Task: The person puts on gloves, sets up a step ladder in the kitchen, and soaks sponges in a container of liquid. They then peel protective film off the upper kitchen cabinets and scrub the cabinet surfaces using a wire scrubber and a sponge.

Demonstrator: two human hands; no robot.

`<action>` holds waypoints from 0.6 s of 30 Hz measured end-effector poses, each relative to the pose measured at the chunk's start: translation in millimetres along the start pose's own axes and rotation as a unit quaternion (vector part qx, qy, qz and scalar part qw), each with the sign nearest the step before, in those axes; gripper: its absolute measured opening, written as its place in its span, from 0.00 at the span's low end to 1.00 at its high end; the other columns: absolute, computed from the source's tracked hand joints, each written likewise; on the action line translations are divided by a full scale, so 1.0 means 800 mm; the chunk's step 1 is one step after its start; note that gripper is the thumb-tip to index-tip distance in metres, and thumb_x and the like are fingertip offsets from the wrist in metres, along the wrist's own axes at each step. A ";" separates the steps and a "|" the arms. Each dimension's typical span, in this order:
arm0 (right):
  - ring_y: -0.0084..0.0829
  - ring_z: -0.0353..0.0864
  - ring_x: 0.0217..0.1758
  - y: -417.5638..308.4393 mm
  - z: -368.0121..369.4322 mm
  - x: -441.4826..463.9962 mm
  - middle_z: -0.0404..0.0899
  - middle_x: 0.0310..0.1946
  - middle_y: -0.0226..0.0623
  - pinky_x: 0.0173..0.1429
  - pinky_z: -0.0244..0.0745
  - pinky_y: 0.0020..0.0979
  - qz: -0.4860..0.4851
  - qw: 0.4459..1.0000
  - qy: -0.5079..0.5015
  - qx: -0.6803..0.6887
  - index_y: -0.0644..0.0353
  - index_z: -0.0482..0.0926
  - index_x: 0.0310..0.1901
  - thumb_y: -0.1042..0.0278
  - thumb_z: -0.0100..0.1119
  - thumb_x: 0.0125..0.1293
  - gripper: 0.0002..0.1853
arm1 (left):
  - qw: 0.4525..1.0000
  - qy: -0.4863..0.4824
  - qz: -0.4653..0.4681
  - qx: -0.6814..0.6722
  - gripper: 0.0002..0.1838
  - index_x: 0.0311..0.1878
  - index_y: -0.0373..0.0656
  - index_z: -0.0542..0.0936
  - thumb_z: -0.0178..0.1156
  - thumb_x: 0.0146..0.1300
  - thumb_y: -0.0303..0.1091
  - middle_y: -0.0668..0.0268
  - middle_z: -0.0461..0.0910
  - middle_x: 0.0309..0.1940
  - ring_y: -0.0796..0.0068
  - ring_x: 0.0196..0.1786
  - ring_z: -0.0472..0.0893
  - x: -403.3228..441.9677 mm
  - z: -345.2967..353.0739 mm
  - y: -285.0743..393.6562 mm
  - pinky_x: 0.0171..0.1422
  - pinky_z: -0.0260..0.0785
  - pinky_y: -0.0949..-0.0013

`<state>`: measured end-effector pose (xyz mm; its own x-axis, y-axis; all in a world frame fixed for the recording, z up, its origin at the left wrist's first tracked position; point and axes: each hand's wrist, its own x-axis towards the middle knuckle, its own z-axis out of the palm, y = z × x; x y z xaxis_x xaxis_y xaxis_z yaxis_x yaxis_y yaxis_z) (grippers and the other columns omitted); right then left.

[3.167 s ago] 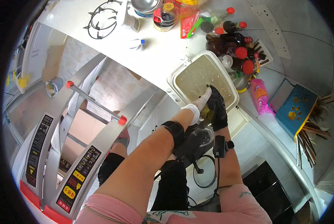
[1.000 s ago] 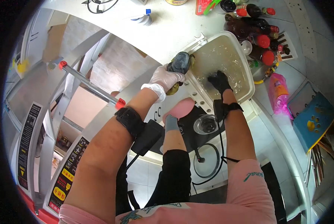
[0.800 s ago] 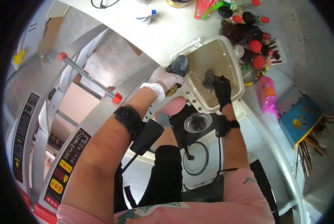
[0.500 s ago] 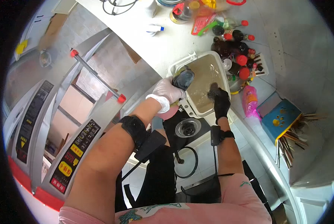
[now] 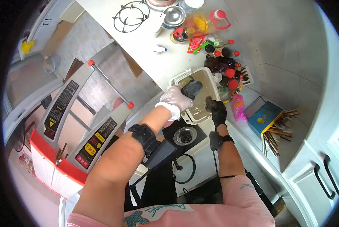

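Ladder [image 5: 95, 142] at far left; then the white-gloved left hand [image 5: 177, 97], closed around a dark bundle [image 5: 192, 89] over the tub [image 5: 214, 85] of murky water [image 5: 199, 110]. To its right, near but apart, a scrubber [image 5: 208, 101] is gripped in the black-gloved right hand [image 5: 218, 112]. Work looks unfinished, both things being held; how much is done or left, I cannot tell.

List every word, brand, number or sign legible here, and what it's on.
"保修卡", on the nearer label of the ladder.
Too small or blurred: that label's other print and the ladder's farther label.
Unreadable: script on the pink shirt and its sleeve; print on the red packet.
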<state>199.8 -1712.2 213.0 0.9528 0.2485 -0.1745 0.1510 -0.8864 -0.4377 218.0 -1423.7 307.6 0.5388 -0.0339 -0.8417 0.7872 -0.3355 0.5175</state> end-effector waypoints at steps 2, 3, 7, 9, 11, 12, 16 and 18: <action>0.44 0.78 0.35 -0.013 -0.023 0.002 0.79 0.28 0.41 0.40 0.71 0.41 0.019 1.000 0.005 0.005 0.57 0.80 0.32 0.64 0.50 0.58 0.09 | 1.000 0.018 0.014 0.008 0.28 0.42 0.31 0.77 0.65 0.33 0.38 0.48 0.80 0.30 0.56 0.37 0.80 -0.017 -0.011 0.010 0.45 0.71 0.65; 0.44 0.78 0.36 -0.022 -0.037 0.003 0.79 0.28 0.41 0.41 0.72 0.41 0.040 0.999 0.006 0.013 0.57 0.80 0.33 0.66 0.51 0.57 0.08 | 0.999 0.030 0.020 0.007 0.26 0.39 0.31 0.78 0.65 0.34 0.38 0.48 0.79 0.29 0.55 0.37 0.80 -0.025 -0.016 0.014 0.45 0.71 0.64; 0.43 0.78 0.40 0.000 -0.057 -0.006 0.79 0.34 0.42 0.45 0.72 0.40 0.017 0.996 0.044 -0.076 0.56 0.79 0.35 0.69 0.51 0.55 0.09 | 0.996 0.053 0.060 0.036 0.25 0.38 0.32 0.77 0.63 0.37 0.41 0.46 0.79 0.30 0.54 0.38 0.80 -0.073 -0.057 0.048 0.45 0.71 0.63; 0.43 0.76 0.44 -0.016 -0.079 -0.013 0.78 0.38 0.43 0.49 0.70 0.40 0.074 0.994 -0.016 0.080 0.56 0.78 0.40 0.69 0.52 0.54 0.11 | 0.993 0.065 0.080 0.061 0.26 0.39 0.32 0.77 0.63 0.37 0.42 0.46 0.79 0.31 0.54 0.39 0.80 -0.111 -0.089 0.069 0.45 0.71 0.62; 0.44 0.75 0.45 -0.027 -0.099 -0.020 0.77 0.38 0.43 0.49 0.70 0.41 0.041 0.999 -0.008 0.033 0.55 0.76 0.43 0.69 0.54 0.53 0.14 | 0.984 0.086 0.119 0.101 0.30 0.43 0.33 0.75 0.63 0.38 0.46 0.46 0.79 0.35 0.53 0.41 0.79 -0.156 -0.122 0.079 0.48 0.70 0.62; 0.44 0.75 0.46 -0.028 -0.107 -0.027 0.77 0.39 0.43 0.49 0.70 0.42 0.013 1.000 -0.005 -0.015 0.54 0.75 0.46 0.69 0.55 0.52 0.16 | 0.968 0.131 0.170 0.128 0.31 0.45 0.34 0.75 0.63 0.39 0.47 0.46 0.79 0.35 0.52 0.41 0.79 -0.172 -0.135 0.069 0.49 0.70 0.62; 0.44 0.75 0.43 0.038 -0.095 -0.063 0.76 0.40 0.42 0.46 0.70 0.44 0.083 0.996 -0.007 0.037 0.51 0.72 0.49 0.67 0.55 0.52 0.19 | 0.889 0.243 0.327 0.212 0.28 0.46 0.37 0.75 0.62 0.42 0.46 0.52 0.78 0.31 0.55 0.40 0.77 -0.259 -0.202 0.034 0.61 0.58 0.56; 0.45 0.75 0.43 -0.016 -0.155 -0.065 0.76 0.39 0.41 0.46 0.70 0.44 0.068 0.996 0.013 -0.049 0.50 0.74 0.48 0.66 0.54 0.52 0.18 | 0.890 0.254 0.304 0.224 0.29 0.46 0.37 0.74 0.65 0.41 0.45 0.53 0.77 0.34 0.55 0.43 0.75 -0.282 -0.226 -0.004 0.65 0.53 0.53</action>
<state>180.9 -1762.5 336.7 0.9723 0.1150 -0.2035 0.0441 -0.9452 -0.3235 148.1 -1244.4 523.9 0.9805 0.0544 -0.1888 0.1656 -0.7460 0.6450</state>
